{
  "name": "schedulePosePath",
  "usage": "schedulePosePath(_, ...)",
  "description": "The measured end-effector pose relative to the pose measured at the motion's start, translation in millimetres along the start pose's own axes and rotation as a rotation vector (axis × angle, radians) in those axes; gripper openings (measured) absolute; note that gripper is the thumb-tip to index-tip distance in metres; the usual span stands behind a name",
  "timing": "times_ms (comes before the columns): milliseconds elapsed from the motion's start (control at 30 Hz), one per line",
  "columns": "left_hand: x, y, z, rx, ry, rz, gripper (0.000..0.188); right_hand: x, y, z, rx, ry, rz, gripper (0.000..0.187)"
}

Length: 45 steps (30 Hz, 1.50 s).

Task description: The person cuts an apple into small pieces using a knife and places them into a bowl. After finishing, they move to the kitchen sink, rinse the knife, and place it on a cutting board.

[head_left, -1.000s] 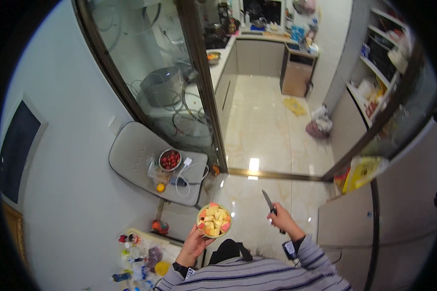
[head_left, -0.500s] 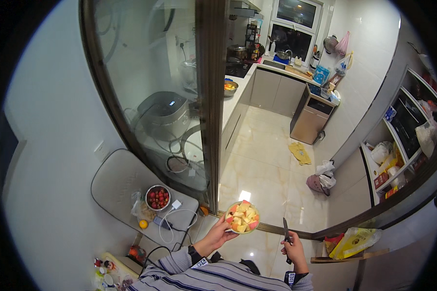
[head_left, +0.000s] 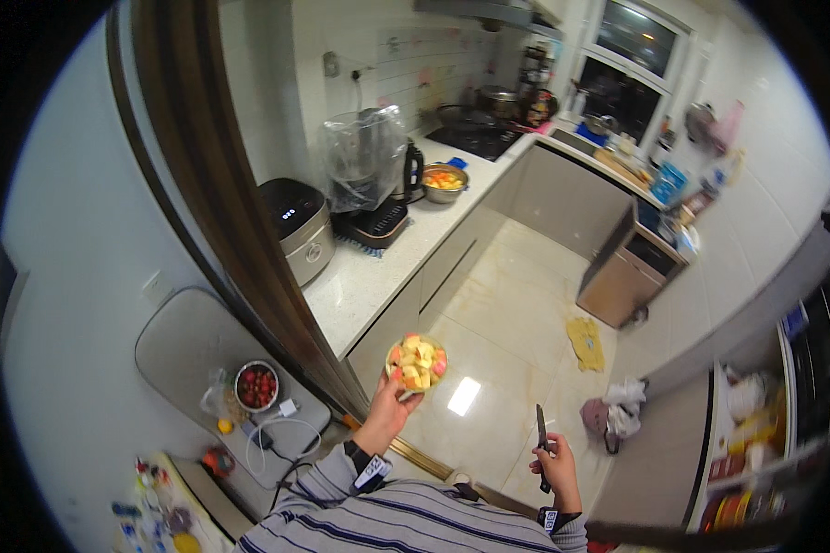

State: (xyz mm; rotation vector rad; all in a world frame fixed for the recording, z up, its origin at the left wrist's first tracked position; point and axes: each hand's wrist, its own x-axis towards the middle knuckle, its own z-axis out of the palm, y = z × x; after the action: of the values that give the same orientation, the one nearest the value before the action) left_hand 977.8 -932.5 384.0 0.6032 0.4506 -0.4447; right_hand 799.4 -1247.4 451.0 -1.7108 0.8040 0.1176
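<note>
My left hand (head_left: 389, 411) is closed on the rim and underside of a bowl of cut apple pieces (head_left: 417, 361), held out in front of me at the doorway. The pieces are pale yellow with some red skin and fill the bowl to the top. In my right hand (head_left: 556, 466) is a knife (head_left: 541, 435) with a dark handle, its blade pointing up and away from me. The fingers wrap round the handle, and the knife is well apart from the bowl.
Ahead on the left, a counter (head_left: 378, 276) carries a rice cooker (head_left: 297, 226), a plastic-covered appliance (head_left: 364, 166) and a metal bowl of cut fruit (head_left: 444, 182). A yellow cloth (head_left: 585, 344) lies on the floor. A chair (head_left: 186, 355) beside me holds a bowl of red fruit (head_left: 256, 386).
I have moved forward into the doorway, and the counter now shows past the door frame. Both hands keep their hold on the bowl and the knife.
</note>
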Motion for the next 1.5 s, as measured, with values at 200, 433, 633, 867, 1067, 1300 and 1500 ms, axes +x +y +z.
schedulePosePath(200, 96.1, 14.8, 40.0, -0.144, 0.246, 0.247, 0.05, 134.7, -77.1, -47.2, -0.17, -0.183, -0.051, 0.042)
schedulePosePath(433, 186.5, 41.9, 34.6, -0.21, 0.471, 0.397, 0.059, 250.1, -135.6, -51.2, -0.164, -0.327, -0.079, 0.042)
schedulePosePath(633, 243.9, 53.3, 17.2, -0.276, 0.641, 0.409, 0.057, 328.7, -193.1, -74.6, -0.217, -0.326, -0.042, 0.037)
schedulePosePath(867, 262.6, 54.2, 22.4, -0.219, 0.749, 0.449, 0.046, 404.1, -239.4, -94.7, -0.263, -0.293, 0.004, 0.039)
schedulePosePath(1067, 269.1, 24.9, 3.7, -0.204, 0.77, 0.57, 0.038, 478.8, -280.9, -108.6, -0.281, -0.377, -0.002, 0.038)
schedulePosePath(1300, 259.1, -8.5, 39.4, 0.264, 0.867, 0.6, 0.066, 610.6, -319.4, -153.8, -0.232, -0.468, -0.004, 0.037)
schedulePosePath(1500, 390.0, -37.0, 289.2, -0.512, 0.762, 0.418, 0.05, 722.2, -377.7, -241.1, -0.146, -0.486, 0.001, 0.039)
